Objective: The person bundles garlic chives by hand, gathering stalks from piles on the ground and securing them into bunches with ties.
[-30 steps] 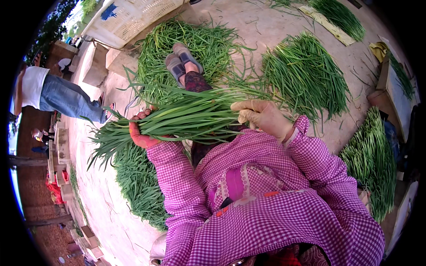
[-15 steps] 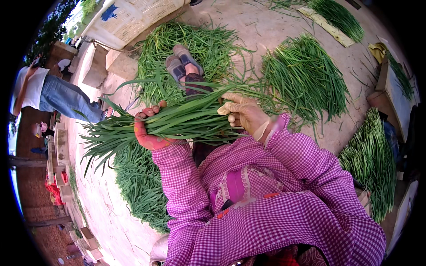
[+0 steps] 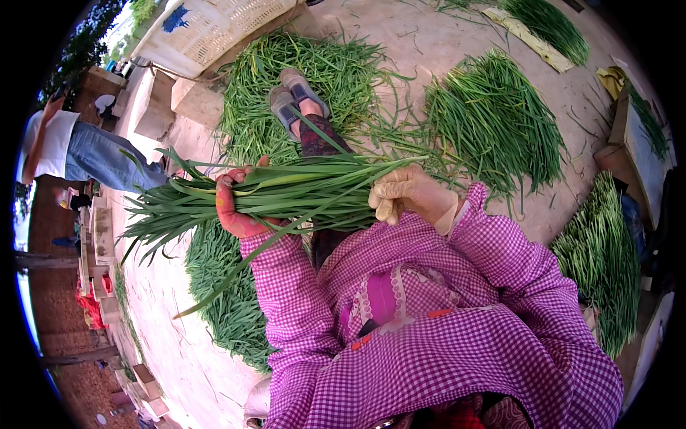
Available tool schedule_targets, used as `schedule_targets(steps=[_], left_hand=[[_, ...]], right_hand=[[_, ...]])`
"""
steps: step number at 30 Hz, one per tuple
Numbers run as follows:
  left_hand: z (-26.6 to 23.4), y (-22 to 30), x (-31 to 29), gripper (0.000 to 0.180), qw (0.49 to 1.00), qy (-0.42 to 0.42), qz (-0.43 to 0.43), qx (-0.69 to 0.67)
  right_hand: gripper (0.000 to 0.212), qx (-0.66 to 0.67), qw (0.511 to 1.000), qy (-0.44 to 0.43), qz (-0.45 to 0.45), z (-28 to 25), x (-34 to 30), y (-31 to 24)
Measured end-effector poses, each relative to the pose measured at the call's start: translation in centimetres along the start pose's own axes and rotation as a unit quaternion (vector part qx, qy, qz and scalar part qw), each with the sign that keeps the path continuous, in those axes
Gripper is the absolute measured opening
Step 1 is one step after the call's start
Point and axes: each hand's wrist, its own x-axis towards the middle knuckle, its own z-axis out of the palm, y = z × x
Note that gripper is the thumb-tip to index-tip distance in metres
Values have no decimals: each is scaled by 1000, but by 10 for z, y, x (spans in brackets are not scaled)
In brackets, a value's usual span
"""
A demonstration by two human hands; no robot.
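One floor (image 3: 161,329): pale, brightly sunlit toward the left, scattered loose leaves.
Crate (image 3: 221,36): white, perforated, blue mark, upper left.
Leaf heaps (image 3: 496,125): green, several around the person.
Bunch (image 3: 307,193): long, flat green blades, a few yellowish; held crosswise above lap.
Right hand (image 3: 414,193): pale-gloved, fingers curled at bunch's right end; pinch on leaf, cannot tell.
Left hand (image 3: 232,207): orange-red covering, wrapped around bunch.
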Motion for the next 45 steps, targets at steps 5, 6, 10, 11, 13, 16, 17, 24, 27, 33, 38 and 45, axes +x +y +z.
schedule_targets(steps=[5,6,10,11,13,16,17,24,27,33,38,45], left_hand=[[-13,10,2,19,999,8,-22,-37],[-11,8,0,19,999,12,-9,-47],[-30,12,4,17,999,25,-16,-33],[-28,10,4,16,999,27,-11,-39],[-21,4,3,17,998,34,-1,-50],[-12,2,1,18,999,6,-1,-37],[-8,1,1,19,999,-7,-7,-33],[14,-5,1,16,994,-104,-29,-25],[20,-8,0,16,992,-115,-34,-38],[13,-3,-2,18,995,-92,-20,-26],[10,1,1,20,993,-100,-7,-56],[-2,11,1,17,993,-81,34,-76]], right_hand=[[25,-5,996,-85,-39,-19,-43,-14],[26,-23,994,-96,-47,-23,-56,-21],[30,-56,998,-31,1,-68,-97,-13],[30,-325,944,48,40,-74,-98,-7],[30,-761,612,185,104,-79,-97,6],[31,-566,792,214,84,-58,-74,-13],[29,-441,870,220,25,-57,-67,-13],[28,-365,877,202,-238,-16,20,-23],[26,-290,880,207,-313,-2,33,-13],[18,-239,877,290,-298,-10,14,-19],[16,-422,848,228,-225,-20,2,8],[30,-372,890,213,-154,5,-6,13]])
